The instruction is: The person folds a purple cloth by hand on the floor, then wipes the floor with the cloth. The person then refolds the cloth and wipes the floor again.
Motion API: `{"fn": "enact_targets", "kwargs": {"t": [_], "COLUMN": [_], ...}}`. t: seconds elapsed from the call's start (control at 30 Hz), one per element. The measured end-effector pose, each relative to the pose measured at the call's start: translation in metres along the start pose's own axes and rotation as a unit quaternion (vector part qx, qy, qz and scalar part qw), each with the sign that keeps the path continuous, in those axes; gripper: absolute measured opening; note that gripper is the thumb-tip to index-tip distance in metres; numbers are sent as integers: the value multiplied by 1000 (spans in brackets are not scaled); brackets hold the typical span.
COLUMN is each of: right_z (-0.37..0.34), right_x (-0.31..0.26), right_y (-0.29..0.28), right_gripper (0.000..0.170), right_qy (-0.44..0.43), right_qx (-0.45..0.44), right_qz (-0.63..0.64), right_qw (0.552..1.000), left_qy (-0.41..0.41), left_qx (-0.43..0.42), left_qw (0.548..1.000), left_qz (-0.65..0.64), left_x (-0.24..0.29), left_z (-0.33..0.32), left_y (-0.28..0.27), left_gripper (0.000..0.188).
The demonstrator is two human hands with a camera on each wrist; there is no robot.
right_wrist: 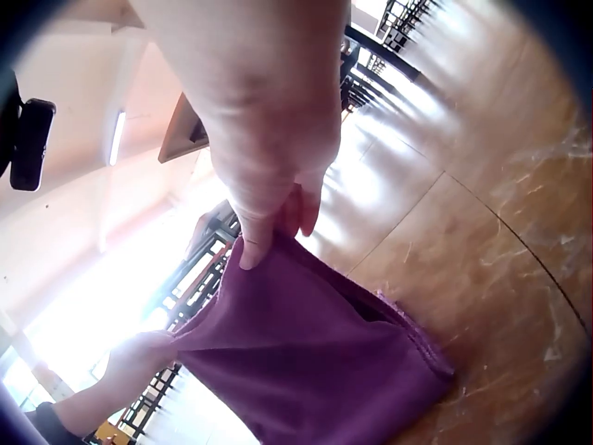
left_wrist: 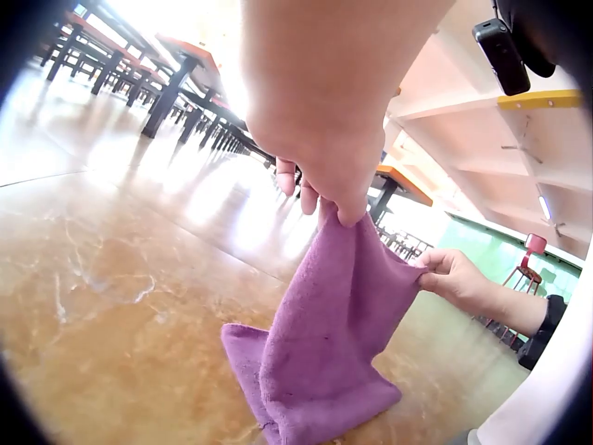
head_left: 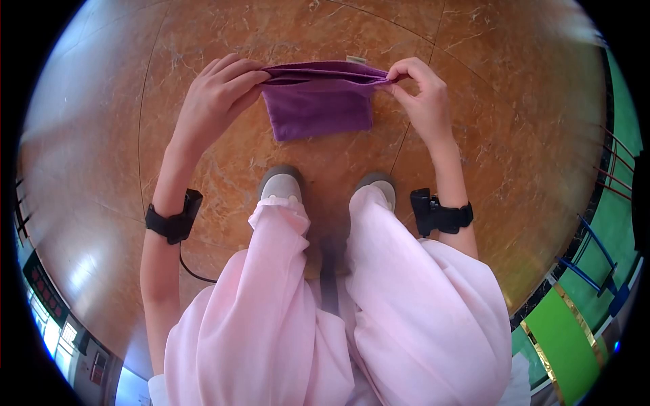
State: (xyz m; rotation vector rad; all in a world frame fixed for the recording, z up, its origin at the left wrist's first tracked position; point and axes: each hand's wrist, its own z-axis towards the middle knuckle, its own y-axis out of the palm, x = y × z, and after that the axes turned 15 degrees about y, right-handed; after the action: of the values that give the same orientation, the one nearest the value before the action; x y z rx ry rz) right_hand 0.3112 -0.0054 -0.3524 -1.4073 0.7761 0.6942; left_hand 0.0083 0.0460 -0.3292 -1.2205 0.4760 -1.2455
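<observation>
A purple cloth [head_left: 321, 111], folded in layers like a towel, hangs between my two hands above the tiled floor. My left hand [head_left: 220, 95] pinches its upper left corner, and the right hand [head_left: 423, 98] pinches the upper right one between thumb and forefinger. Along the top edge, stretched between the hands, the layers part in narrow gaps. A pale tag [head_left: 356, 59] sticks out at the far edge. In the left wrist view the lower part of the cloth [left_wrist: 324, 343] bends close over the floor. The right wrist view shows its smooth face [right_wrist: 315, 362] and an opening between layers.
Brown marbled tiles [head_left: 217, 155] spread beneath the cloth. The person's shoes [head_left: 281, 183] and pink trousers [head_left: 264, 304] are just behind it. Tables with dark legs [left_wrist: 171, 93] stand farther off, and a red stool [left_wrist: 528, 269] is by the green wall.
</observation>
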Motion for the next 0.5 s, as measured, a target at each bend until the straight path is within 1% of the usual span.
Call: {"fn": "enact_targets", "kwargs": {"t": [0.03, 0.17, 0.33, 0.37, 0.4, 0.47, 0.5], "right_z": [0, -1, 1, 2, 3, 6, 7], "right_x": [1, 2, 8, 7, 5, 1, -1], "right_y": [0, -1, -5, -7, -9, -14, -17], "right_gripper": [15, 15, 16, 16, 17, 17, 19], "right_qy": [17, 14, 19, 19, 1, -17, -39], "right_qx": [2, 3, -11, -11, -13, -15, -17], "right_qz": [2, 0, 90, 90, 100, 110, 107], "right_qw": [1000, 1000, 996, 996, 995, 994, 993], "left_qy": [5, 12, 7, 5, 5, 6, 5], "left_qx": [3, 21, 43, 47, 47, 6, 6], "left_qw": [1000, 1000, 999, 999, 999, 1000, 1000], "left_qz": [7, 6, 2, 2, 2, 9, 9], "left_x": [0, 0, -1, -1, -2, -2, -2], "left_z": [1, 2, 3, 3, 3, 3, 4], "left_y": [0, 1, 1, 1, -2, -9, -12], "left_gripper": [17, 18, 18, 18, 18, 22, 22]}}
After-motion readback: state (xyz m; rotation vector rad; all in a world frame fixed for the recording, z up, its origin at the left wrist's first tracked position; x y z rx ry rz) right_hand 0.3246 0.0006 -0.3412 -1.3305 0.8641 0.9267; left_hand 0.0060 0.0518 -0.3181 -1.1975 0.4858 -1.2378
